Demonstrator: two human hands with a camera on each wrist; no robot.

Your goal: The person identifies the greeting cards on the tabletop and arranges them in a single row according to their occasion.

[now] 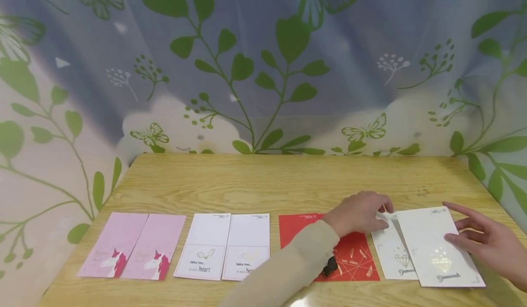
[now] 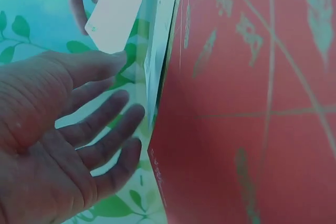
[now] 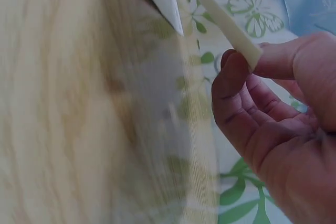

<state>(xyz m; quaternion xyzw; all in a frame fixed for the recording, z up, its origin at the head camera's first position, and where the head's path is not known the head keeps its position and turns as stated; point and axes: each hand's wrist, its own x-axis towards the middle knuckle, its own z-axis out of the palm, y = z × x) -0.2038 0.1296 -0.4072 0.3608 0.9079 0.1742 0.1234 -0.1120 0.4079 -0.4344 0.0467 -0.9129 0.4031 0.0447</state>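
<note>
My right hand (image 1: pixel 490 240) pinches the right edge of a white greeting card (image 1: pixel 428 247) with a gold diamond print, fingers behind and thumb in front. In the right wrist view, this card (image 3: pixel 226 22) shows edge-on between thumb and fingertips, raised off the table. A second white diamond card (image 1: pixel 395 256) lies to its left, partly covered by the first. Over that card's top edge hovers my left hand (image 1: pixel 362 212). The left wrist view shows this hand (image 2: pixel 68 129) with loosely bent fingers and nothing between them. Whether it touches the card I cannot tell.
Red cards (image 1: pixel 354 256) lie under the left forearm (image 1: pixel 292 261), partly hidden. Further left are two white cards with wing prints (image 1: pixel 206 247) and two pink unicorn cards (image 1: pixel 152 247). A leaf-patterned curtain (image 1: pixel 255 69) hangs behind the wooden table (image 1: pixel 247 179).
</note>
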